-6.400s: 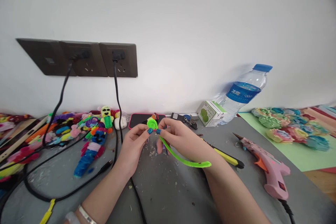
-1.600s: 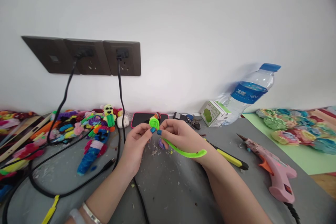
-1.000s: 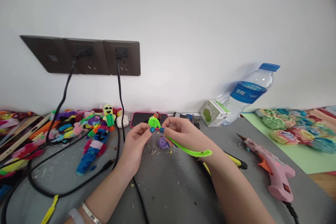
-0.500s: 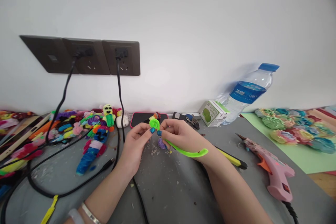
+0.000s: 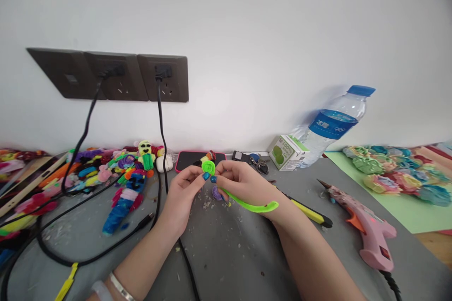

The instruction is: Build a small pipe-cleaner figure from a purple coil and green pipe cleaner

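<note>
A bright green fuzzy stem (image 5: 252,206) is coiled into a small flat spiral at one end, and its loose tail runs under my right hand toward the wrist. My left hand (image 5: 183,190) pinches the spiral's left side between thumb and fingers. With thumb and index finger together, my right hand (image 5: 242,179) grips the stem just right of the coil. Below the fingertips a small purple coil (image 5: 217,193) lies on the grey table (image 5: 226,254), partly hidden by a finger of my right hand. Small scraps are scattered around it.
Colourful fuzzy pieces (image 5: 95,169) and black cables (image 5: 83,262) lie at left. Behind the hands are a phone (image 5: 183,160) and keys (image 5: 260,164). To the right stand a box (image 5: 284,153) and bottle (image 5: 334,122), with yellow-black pliers (image 5: 312,212) and a pink glue gun (image 5: 370,230) nearer.
The green spiral has turned slightly and shifted a touch right between my fingertips. The loose tail has moved slightly down and left. Both hands keep nearly the same place.
</note>
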Action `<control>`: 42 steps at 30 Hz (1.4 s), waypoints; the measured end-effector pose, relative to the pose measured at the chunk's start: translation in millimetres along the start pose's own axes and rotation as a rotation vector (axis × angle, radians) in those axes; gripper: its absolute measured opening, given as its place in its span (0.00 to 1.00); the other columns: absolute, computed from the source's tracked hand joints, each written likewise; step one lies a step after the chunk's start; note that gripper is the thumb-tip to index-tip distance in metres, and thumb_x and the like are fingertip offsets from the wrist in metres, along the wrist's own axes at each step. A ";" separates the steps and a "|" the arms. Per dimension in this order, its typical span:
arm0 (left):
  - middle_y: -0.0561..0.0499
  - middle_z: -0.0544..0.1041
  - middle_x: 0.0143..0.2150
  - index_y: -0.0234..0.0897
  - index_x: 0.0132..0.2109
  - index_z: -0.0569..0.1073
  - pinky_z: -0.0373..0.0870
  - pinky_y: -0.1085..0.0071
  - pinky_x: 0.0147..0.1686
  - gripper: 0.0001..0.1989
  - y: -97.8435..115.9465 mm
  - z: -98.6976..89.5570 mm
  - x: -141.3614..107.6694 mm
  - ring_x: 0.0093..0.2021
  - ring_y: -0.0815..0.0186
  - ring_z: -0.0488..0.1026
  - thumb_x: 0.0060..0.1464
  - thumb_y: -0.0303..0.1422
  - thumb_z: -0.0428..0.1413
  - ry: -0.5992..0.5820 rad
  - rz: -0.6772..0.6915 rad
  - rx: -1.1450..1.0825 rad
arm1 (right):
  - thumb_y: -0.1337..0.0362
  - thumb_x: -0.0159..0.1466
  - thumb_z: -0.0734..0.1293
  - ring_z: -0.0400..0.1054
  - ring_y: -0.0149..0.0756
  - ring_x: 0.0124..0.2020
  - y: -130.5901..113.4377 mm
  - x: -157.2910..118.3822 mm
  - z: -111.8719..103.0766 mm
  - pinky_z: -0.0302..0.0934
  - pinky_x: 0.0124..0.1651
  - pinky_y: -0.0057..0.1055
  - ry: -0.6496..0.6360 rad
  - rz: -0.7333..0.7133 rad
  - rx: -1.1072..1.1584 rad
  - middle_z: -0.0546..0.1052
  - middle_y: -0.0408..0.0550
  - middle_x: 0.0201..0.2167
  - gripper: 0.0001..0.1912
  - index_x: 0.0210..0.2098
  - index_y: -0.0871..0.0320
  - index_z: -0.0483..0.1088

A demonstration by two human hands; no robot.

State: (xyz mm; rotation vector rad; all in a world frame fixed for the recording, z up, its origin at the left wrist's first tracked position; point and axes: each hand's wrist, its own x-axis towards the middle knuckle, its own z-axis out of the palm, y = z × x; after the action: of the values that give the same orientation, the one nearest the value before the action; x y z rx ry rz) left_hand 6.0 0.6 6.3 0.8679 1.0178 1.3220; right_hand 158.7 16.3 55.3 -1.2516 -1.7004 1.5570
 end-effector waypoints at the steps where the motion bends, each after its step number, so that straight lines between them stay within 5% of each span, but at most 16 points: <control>1: 0.54 0.70 0.26 0.37 0.28 0.76 0.58 0.75 0.28 0.11 -0.1 0.1 0.0 0.27 0.71 0.61 0.42 0.39 0.66 0.001 0.002 0.001 | 0.69 0.58 0.64 0.58 0.28 0.18 -0.2 -0.2 0.1 0.53 0.25 0.26 -0.001 0.001 0.000 0.68 0.38 0.15 0.04 0.27 0.58 0.64; 25: 0.49 0.74 0.31 0.37 0.35 0.80 0.60 0.74 0.28 0.11 -1.5 -1.7 -1.5 0.28 0.68 0.64 0.45 0.39 0.64 -0.009 0.007 0.171 | 0.64 0.57 0.63 0.55 0.28 0.20 -5.7 -12.7 -28.0 0.47 0.25 0.27 0.114 -0.008 -0.066 0.66 0.39 0.18 0.04 0.27 0.57 0.64; 30: 0.52 0.71 0.29 0.40 0.38 0.80 0.60 0.74 0.28 0.10 -3.4 -4.2 -0.1 0.28 0.69 0.62 0.50 0.39 0.60 0.039 0.007 0.140 | 0.61 0.58 0.64 0.50 0.26 0.18 -4.5 -20.5 -38.3 0.44 0.23 0.27 0.046 0.118 -0.170 0.68 0.39 0.18 0.05 0.30 0.57 0.66; 42: 0.51 0.71 0.31 0.38 0.33 0.78 0.59 0.74 0.29 0.08 -2.3 -2.9 -4.0 0.31 0.67 0.64 0.50 0.38 0.61 -0.129 0.071 0.275 | 0.58 0.60 0.63 0.46 0.26 0.19 -6.4 -26.0 -35.8 0.41 0.22 0.26 -0.033 0.130 -0.221 0.60 0.37 0.16 0.10 0.27 0.57 0.65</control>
State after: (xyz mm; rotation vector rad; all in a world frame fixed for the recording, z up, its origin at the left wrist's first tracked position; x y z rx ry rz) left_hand 4.2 -3.8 3.6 1.1914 1.0905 1.1839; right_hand 198.9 11.5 74.4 -1.4799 -1.8872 1.5011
